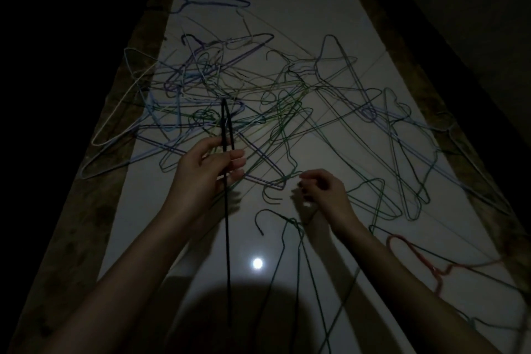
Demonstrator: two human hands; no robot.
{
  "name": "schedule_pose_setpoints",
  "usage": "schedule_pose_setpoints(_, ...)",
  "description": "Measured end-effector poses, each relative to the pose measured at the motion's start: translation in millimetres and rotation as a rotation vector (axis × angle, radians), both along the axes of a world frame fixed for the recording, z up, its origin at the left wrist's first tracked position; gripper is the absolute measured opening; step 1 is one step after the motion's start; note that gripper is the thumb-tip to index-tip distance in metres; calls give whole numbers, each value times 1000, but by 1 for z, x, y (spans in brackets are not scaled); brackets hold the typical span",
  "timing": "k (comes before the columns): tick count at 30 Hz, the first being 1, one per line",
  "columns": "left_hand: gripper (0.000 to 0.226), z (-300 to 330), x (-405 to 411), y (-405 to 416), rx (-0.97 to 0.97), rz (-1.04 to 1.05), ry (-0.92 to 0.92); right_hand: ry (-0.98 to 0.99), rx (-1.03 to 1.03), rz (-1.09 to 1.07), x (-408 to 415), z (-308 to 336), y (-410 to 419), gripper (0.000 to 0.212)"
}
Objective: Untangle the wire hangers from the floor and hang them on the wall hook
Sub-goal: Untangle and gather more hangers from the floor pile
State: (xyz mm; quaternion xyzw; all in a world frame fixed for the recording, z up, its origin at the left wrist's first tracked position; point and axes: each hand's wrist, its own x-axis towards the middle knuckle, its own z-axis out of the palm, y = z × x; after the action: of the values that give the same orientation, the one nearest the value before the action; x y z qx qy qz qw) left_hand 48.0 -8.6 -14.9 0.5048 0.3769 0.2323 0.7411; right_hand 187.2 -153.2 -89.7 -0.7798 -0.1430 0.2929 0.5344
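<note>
So your left hand (212, 164) has its fingers curled round a dark hanger (227, 210), held edge-on so it reads as one long black line running from above the hand down toward you. Your right hand (321, 190) is just beside the near edge of the tangle (244, 100), fingers loosely curled; it's too dim to tell whether it's pinching a wire or holding nothing. Everything else is still on the white floor (316, 23): the big heap sits beyond both hands, a green hanger (290, 238) lies on your side of the tangle under the right wrist, and a red hanger (413, 253) lies off to the right of that. No wall hook in view, so I can't say where it is.

Stuff that could bite you from here, my guess:
- The top of the dark hanger pokes into the heap. Yank it straight up and its hook could snag a neighbour and drag a whole clump along.
- The light is awful and thin wires vanish against the floor, so you may grab two at once.
- Loose wires lie close to you, so shifting your weight could bend or kick one.
</note>
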Motion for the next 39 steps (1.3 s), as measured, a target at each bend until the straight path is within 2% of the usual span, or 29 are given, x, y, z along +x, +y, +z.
schedule_pose_setpoints(5, 10, -6, -3, -2, -36, -10, 34, -357, -256, 73, 34, -37, 2, 26)
schedule_pose_setpoints(9, 9, -7, -5, -3, -62, -48, 56, -420, -416, 186, 41, -53, -3, 37)
schedule_pose_setpoints(14, 9, -7, -5, -2, -29, -35, 64, -527, -474, 200, 39, -55, -5, 17)
schedule_pose_setpoints(21, 13, -6, -2, 0, 18, -32, 60, -523, -347, 161, 29, -26, -1, 20)
schedule_pose_setpoints(27, 14, -5, -1, 0, 25, -11, 59, -392, -160, 76, 23, -8, 5, 10)
schedule_pose_setpoints(34, 13, -4, -3, -1, 12, -15, 52, -244, 57, -26, 9, 17, 18, 14)
schedule_pose_setpoints(39, 12, 3, -4, -7, -18, -19, 76, -158, 152, 25, -7, 36, 21, 17)
